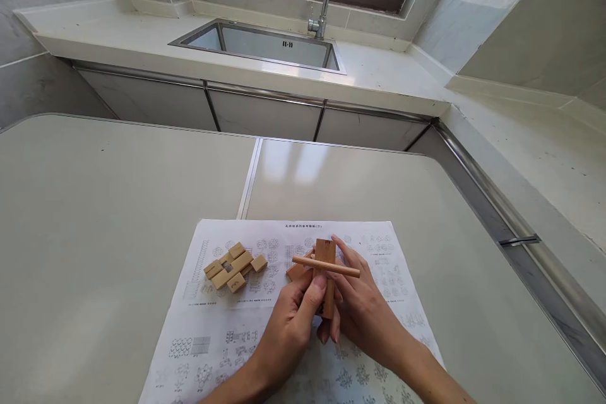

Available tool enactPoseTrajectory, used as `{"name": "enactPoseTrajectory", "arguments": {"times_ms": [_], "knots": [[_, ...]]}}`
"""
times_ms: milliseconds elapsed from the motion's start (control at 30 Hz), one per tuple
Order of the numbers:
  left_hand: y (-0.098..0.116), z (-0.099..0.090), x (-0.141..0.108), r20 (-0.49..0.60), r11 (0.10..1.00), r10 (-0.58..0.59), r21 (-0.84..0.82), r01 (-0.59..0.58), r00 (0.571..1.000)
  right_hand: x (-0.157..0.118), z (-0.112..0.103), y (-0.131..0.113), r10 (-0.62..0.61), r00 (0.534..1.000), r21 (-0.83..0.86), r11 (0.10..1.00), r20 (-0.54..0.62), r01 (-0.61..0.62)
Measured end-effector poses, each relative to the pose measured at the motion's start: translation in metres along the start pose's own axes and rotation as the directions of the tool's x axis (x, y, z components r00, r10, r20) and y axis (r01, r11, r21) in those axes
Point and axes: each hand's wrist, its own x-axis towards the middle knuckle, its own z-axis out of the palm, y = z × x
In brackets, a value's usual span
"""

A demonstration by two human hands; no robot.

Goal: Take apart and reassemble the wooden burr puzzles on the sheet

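Note:
Above the printed sheet [227, 322], my left hand [293, 315] is closed on a reddish-brown wooden puzzle block [325, 251], its thumb pressed on the front. The block stands lengthwise away from me, with dark marks at its far end. A thin round wooden rod [303, 261] crosses over it, tilted down to the right. My right hand [362, 297] wraps the block from the right side, fingers curled beneath and behind. Another reddish-brown wooden piece [296, 272] shows just behind my left fingers; whether it joins the block is hidden.
A paler assembled wooden puzzle [235, 267] lies on the sheet to the left. The sheet carries rows of small line diagrams and rests on a pale table [104, 233] with a seam. Beyond are a counter [379, 79], a sink [265, 44] and a tap [322, 22].

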Motion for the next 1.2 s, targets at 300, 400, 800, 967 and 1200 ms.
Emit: {"name": "enactPoseTrajectory", "arguments": {"times_ms": [300,400,800,967,1200], "knots": [[0.001,0.001,0.000,-0.011,0.999,-0.026,-0.021,0.025,1.000,0.000,0.000,0.001,0.098,0.983,0.031,0.995,-0.156,-0.094],[0.003,0.001,0.001,-0.013,0.999,-0.027,-0.021,0.027,1.000,0.000,-0.003,0.002,0.141,0.981,0.055,0.989,-0.131,-0.135],[-0.009,-0.007,0.006,-0.030,0.992,-0.059,-0.111,0.056,0.998,0.005,-0.017,0.002,0.468,0.854,0.465,0.823,-0.227,-0.327],[-0.004,-0.005,0.007,-0.050,0.978,-0.117,-0.179,0.106,0.992,0.001,-0.020,0.001,0.628,0.778,0.846,0.399,0.029,-0.354],[-0.002,-0.005,0.007,-0.051,0.946,-0.189,-0.278,0.168,0.981,0.007,-0.023,-0.003,0.652,0.725,0.931,0.078,0.222,-0.356]]}}
